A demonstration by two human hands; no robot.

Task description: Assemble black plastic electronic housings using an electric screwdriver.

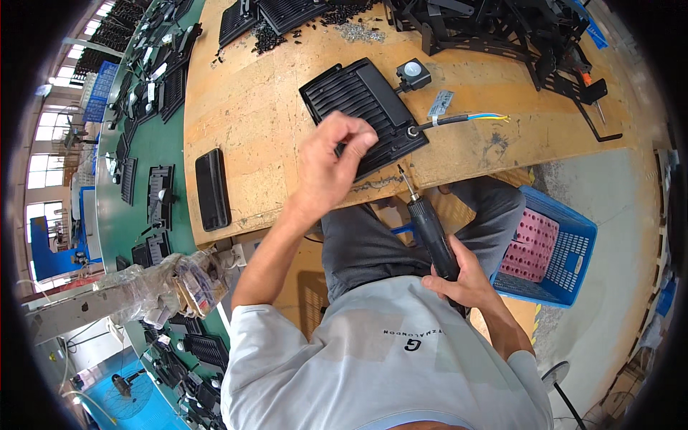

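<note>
On the wooden table before me lies a black finned floodlight housing (365, 107), turned at a slant. A small black sensor (413, 74) with a pale dome juts from its far right side, and a black cable (459, 119) with coloured bare-ended wires runs out to the right. My left hand (333, 154) is above the housing's near left part, thumb and fingertips pinched together; whatever they hold is too small to make out. My right hand (466, 276) grips a black electric screwdriver (432, 236) at the table's front edge, its bit pointing up toward the housing with a small dark piece at the tip.
A black phone (212, 189) lies at the table's left. Loose dark screws (266, 39) and silver screws (360, 32) are heaped at the back. Black brackets (494, 32) pile up far right. A blue crate (573, 244) with pink trays stands on the floor.
</note>
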